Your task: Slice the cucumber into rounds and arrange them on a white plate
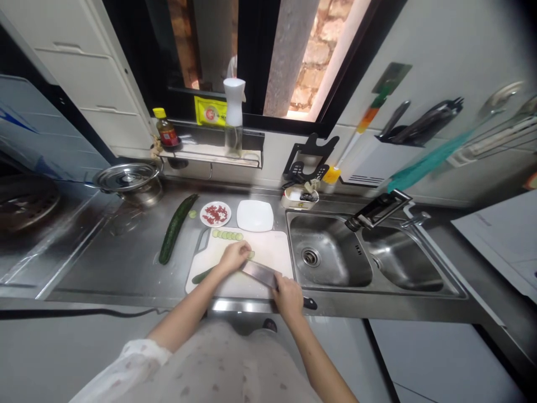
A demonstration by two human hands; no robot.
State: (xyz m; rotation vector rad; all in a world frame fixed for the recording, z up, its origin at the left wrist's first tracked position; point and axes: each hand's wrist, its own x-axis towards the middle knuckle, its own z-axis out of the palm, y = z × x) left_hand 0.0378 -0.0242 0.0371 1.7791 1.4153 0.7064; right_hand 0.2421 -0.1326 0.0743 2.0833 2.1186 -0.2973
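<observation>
My right hand (288, 296) is wrapped round the handle of a cleaver (260, 273), whose blade lies low over the white cutting board (274, 246). Beside the blade's far end, my left hand (235, 256) has its fingers closed at a small green cucumber slice (250, 254). A row of cucumber slices (226, 235) lies along the board's far edge. Under my left forearm a piece of cucumber (201, 276) shows in part. A whole cucumber (176, 229) rests on the steel counter to the left. Past the board sit a plate of chopped red pieces (215, 214) and a white plate (255, 216).
A double sink (335, 252) with a black faucet (377, 211) adjoins the board on the right. At the back left stands a lidded steel pot (130, 182). A black knife handle (310, 303) juts out by the counter's front edge. Bottles stand on a wall shelf (210, 157).
</observation>
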